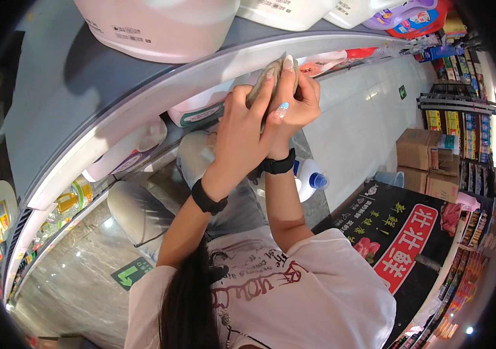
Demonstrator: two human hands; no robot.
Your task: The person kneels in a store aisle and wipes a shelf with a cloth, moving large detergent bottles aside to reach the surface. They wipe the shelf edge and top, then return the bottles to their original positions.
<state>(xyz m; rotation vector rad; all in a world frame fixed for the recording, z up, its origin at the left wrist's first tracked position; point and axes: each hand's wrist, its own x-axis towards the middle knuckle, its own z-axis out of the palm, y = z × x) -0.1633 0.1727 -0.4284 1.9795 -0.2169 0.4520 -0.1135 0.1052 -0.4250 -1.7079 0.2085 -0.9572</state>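
Observation:
My left hand (245, 118) and my right hand (293, 98) are close together at the front of a store shelf. Both grip a folded grey-brown cloth (256, 89), with fingertips pressed over its top. The cloth lies against the pale front strip (152, 94) of the shelf, partly hidden by my fingers. Above it, a large pale pink plastic jug (160, 26) and white jugs (287, 13) stand on the grey shelf board (112, 78). Under the strip, a bottle with a green label (200, 109) and a white jug with a purple label (130, 148) are on a lower shelf.
A white bottle with a blue cap (311, 179) is by my right forearm. My bent knees (136, 209) are below the shelf. Cardboard boxes (418, 150), a light blue bucket (389, 178) and a black printed panel (374, 218) are at right. Green exit signs (132, 272) mark the floor.

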